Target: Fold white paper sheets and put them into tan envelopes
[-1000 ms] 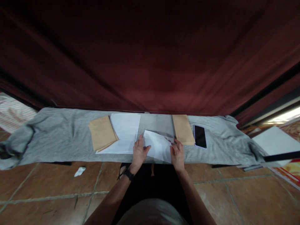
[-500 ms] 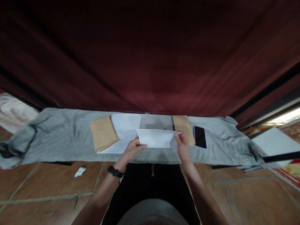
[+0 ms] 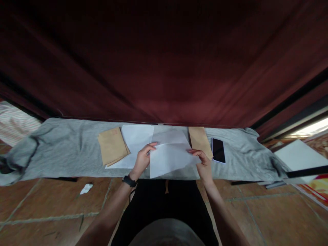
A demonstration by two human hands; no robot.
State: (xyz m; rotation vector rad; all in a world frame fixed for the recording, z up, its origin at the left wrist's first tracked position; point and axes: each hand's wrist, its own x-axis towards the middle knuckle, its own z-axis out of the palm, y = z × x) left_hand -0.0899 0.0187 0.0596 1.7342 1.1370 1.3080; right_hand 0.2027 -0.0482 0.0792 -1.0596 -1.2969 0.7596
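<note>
A creased sheet of white paper (image 3: pixel 170 158) is held between my two hands, its near part tilted up towards me and its far part partly unfolded beyond a crosswise crease. My left hand (image 3: pixel 143 157) pinches its left edge near the crease. On the right edge, my right hand (image 3: pixel 203 162) grips the sheet with the fingers closed. Left of the sheet lie more white papers (image 3: pixel 138 135), partly covered by a stack of brown envelopes (image 3: pixel 112 147). Another brown envelope (image 3: pixel 201 140) lies just beyond my right hand.
A grey cloth (image 3: pixel 246 157) covers the narrow bench. Right of the single envelope lies a dark-screened phone (image 3: pixel 218 150). A dark red fabric panel (image 3: pixel 164 85) rises behind the bench. On the tiled floor is a crumpled white scrap (image 3: pixel 86 188).
The folded white sheet has opened out along its crease, its near part now coming down towards me. My right hand has shifted slightly right and nearer; my left has moved slightly farther away.
</note>
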